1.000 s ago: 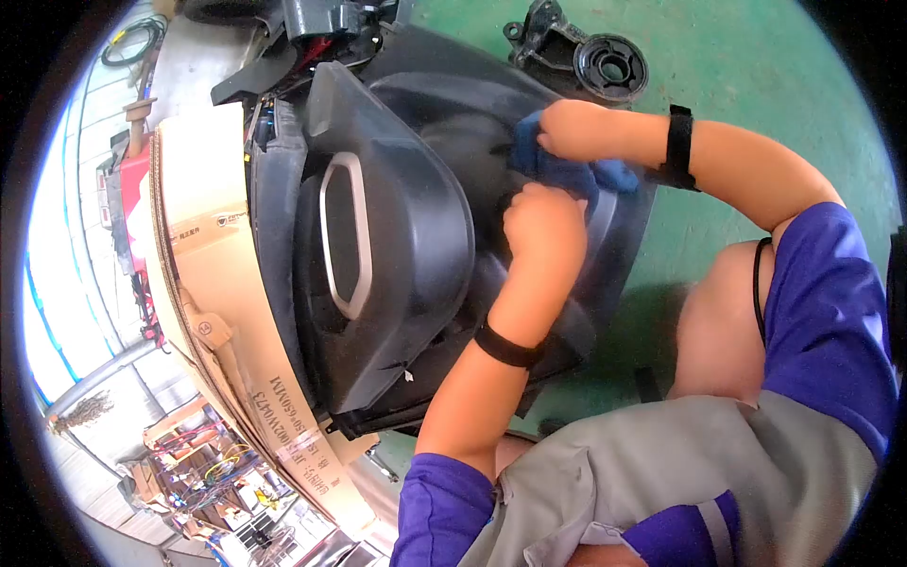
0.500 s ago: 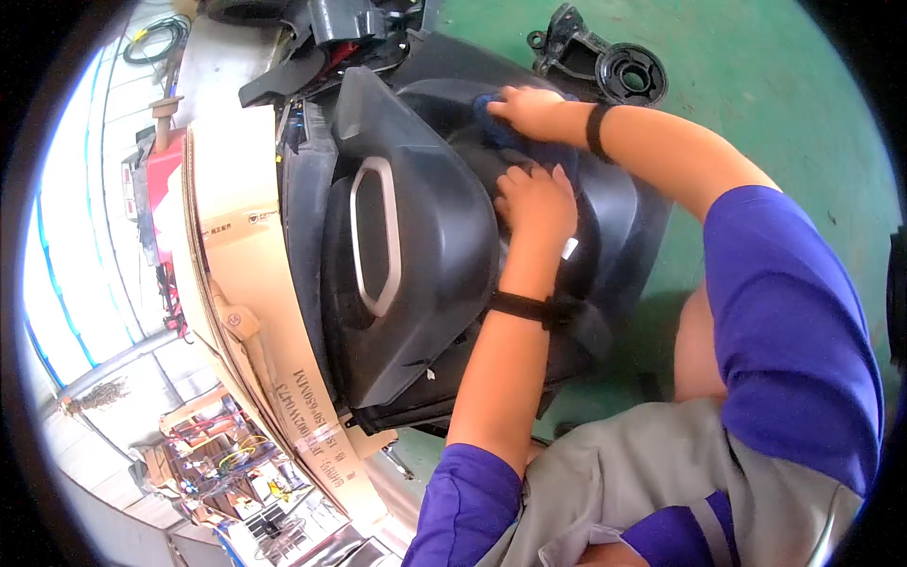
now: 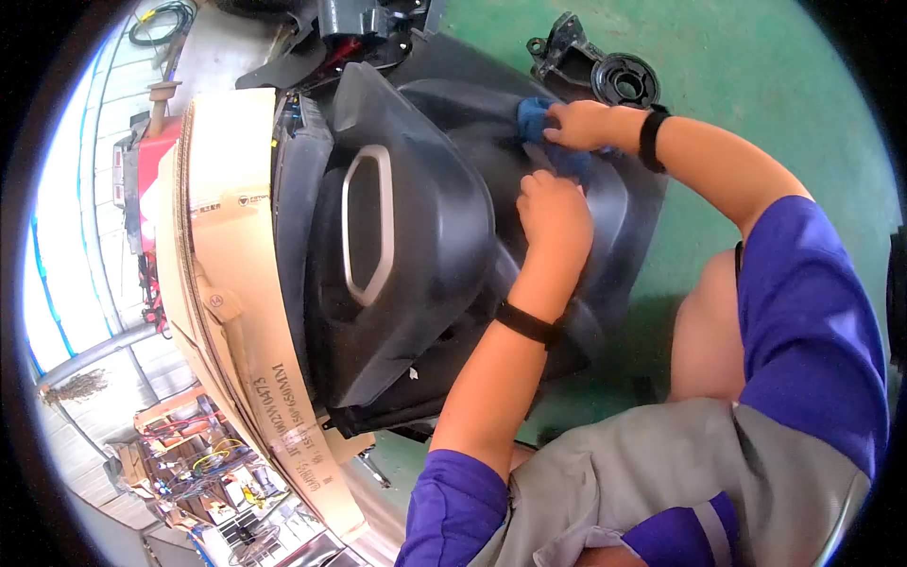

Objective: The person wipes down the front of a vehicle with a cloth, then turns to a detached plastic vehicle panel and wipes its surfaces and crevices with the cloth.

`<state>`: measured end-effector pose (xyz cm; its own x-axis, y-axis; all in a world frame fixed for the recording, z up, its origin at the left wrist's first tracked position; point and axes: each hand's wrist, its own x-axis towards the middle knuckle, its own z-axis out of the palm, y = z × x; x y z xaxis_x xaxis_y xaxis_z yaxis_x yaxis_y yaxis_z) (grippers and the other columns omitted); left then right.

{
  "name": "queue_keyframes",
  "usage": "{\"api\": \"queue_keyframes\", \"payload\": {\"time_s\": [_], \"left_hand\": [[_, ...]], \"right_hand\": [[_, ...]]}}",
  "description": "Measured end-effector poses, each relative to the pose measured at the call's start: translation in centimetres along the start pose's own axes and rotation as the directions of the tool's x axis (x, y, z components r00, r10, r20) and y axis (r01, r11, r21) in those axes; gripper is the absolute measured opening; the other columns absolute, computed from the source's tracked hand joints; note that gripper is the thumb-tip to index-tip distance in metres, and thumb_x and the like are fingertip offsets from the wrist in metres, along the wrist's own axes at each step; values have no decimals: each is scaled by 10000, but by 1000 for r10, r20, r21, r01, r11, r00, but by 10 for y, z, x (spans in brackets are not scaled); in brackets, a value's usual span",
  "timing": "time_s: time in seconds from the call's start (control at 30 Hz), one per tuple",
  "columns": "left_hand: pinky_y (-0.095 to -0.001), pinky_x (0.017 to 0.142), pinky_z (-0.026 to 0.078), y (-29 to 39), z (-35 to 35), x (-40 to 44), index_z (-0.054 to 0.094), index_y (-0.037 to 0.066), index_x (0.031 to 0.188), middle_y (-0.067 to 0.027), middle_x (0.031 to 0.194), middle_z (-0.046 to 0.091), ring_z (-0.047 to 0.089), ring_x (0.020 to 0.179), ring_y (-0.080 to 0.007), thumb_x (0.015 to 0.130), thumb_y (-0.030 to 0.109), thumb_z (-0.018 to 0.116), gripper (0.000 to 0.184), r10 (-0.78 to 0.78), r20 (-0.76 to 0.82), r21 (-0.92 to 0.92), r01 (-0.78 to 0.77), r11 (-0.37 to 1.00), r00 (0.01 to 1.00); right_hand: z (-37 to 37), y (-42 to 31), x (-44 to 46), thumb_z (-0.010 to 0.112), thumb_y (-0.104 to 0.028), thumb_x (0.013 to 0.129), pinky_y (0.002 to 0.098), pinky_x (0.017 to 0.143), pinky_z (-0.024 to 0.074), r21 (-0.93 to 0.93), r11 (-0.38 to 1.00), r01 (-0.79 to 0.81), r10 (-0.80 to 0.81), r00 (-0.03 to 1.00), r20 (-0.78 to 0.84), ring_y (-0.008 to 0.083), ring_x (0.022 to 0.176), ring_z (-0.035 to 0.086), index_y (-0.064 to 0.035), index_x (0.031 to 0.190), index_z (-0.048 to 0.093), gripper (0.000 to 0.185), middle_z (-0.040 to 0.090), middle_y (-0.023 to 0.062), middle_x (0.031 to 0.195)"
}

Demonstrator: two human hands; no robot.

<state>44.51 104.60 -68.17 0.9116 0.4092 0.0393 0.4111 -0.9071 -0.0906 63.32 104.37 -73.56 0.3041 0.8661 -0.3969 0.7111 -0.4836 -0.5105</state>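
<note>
My right hand (image 3: 584, 126) is closed on a blue cloth (image 3: 535, 119), which lies against the large dark plastic panel (image 3: 614, 213). Part of the cloth spreads below that hand, toward my other one. My left hand (image 3: 556, 219) rests over the same panel just below the cloth, its fingers curled; what they hold, if anything, is hidden. A black moulded part with a silver-framed oval opening (image 3: 430, 213) stands to the left of both hands. Each wrist wears a black band.
Tall flattened cardboard (image 3: 236, 283) leans along the panel's left side. A black metal bracket with a round hub (image 3: 624, 80) lies on the green floor (image 3: 756, 85) beyond my right hand. Dark vehicle parts (image 3: 364, 28) sit at the top. Cluttered shelving (image 3: 203, 463) stands lower left.
Since half a second ago, my right hand and the cloth have moved right across the panel, after an earlier leftward sweep. My left hand's fingers have curled more. The view has shifted slightly.
</note>
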Motion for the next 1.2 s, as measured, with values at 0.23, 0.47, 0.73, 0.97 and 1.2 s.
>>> {"api": "queue_keyframes", "payload": {"time_s": [0.23,0.47,0.73,0.97,1.2], "left_hand": [[-395,780,505,9,-13,-12,629,-11,901,-145,971,551,538,963,-314,838,264,645,282,25,78,-47,-22,999,997],[-452,816,491,6,-4,2,618,-45,937,-191,1011,542,521,1001,-345,893,336,566,387,-30,98,-78,38,996,995],[-536,905,436,-10,7,29,608,-91,1036,-267,1110,522,480,1083,-420,950,473,432,596,-156,228,-182,199,963,961],[-538,914,428,-14,5,33,612,-68,1058,-275,1115,526,478,1086,-439,936,454,466,556,-204,244,-224,259,940,948],[-482,867,468,-7,2,26,619,-33,971,-245,1051,549,522,1015,-416,871,311,612,358,-27,123,-256,58,965,992]], "right_hand": [[-20,-2,-26,415,-381,944,439,517,559,112,970,-214,173,938,300,320,707,668,71,938,620,496,633,206,912],[-2,20,21,518,-324,892,463,652,544,-19,1000,15,-12,990,144,376,779,668,91,927,655,438,670,247,853],[8,-2,67,546,-230,832,436,954,446,44,988,148,-141,981,-130,374,1082,590,-19,1316,487,532,606,239,1169],[3,10,60,495,-347,865,428,983,426,-1,980,198,-197,975,-105,375,1137,558,-63,1383,448,592,576,228,1239],[-5,12,19,484,-369,867,471,886,468,-105,989,100,-96,994,49,405,985,619,74,1038,633,498,648,270,1030]]}}
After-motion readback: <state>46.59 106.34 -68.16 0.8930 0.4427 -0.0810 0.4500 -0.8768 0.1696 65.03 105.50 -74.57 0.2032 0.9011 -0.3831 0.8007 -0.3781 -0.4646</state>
